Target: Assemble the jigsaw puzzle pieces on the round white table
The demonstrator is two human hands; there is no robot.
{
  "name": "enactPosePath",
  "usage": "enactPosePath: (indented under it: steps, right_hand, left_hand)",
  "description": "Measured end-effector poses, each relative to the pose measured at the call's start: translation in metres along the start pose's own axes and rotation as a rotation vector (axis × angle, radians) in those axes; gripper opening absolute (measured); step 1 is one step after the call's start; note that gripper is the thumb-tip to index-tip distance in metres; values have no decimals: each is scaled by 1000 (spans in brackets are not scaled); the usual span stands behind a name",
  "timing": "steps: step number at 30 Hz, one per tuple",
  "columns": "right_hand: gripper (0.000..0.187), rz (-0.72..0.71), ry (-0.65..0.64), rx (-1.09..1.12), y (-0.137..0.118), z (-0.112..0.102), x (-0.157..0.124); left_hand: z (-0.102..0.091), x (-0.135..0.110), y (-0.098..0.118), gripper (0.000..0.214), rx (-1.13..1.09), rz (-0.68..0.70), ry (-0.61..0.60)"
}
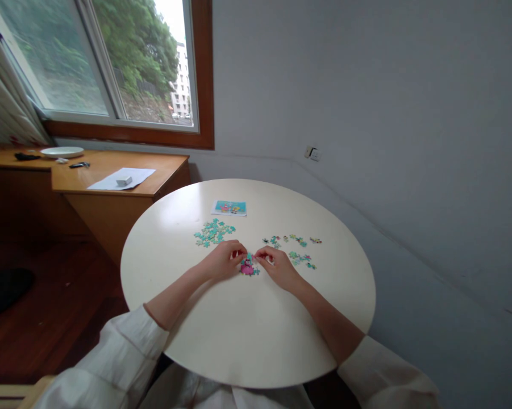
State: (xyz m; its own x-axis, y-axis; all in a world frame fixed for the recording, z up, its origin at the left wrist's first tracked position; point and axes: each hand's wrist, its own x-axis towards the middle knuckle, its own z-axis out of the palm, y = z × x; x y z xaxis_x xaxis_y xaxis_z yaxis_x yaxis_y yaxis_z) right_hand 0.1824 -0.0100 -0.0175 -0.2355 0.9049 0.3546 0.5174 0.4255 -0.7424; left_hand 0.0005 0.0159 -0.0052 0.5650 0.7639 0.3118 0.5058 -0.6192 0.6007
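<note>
On the round cream table [221, 318] lies a small joined cluster of pink and teal puzzle pieces [248, 267]. My left hand [224, 260] rests at its left edge with fingers curled, pinching at a piece. My right hand [277, 266] is at the cluster's right edge, fingertips also pinched at the pieces. A pile of teal pieces [213, 232] lies just beyond my left hand. Several loose coloured pieces [298, 250] are scattered beyond my right hand. A small reference picture card [229, 208] lies farther back.
A wooden desk [111, 190] under the window at the left holds a white plate [62, 151], a paper sheet [121, 178] and small dark items. A grey wall runs close behind and to the right of the table. Dark wood floor lies at the left.
</note>
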Motion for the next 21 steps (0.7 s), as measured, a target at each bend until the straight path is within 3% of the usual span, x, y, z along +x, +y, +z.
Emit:
enactPosePath:
  steps: [21]
  right_hand:
    - [11,-14,6,-19,1,1,0]
  left_hand:
    - [-1,1,1,15,-7,-4,26]
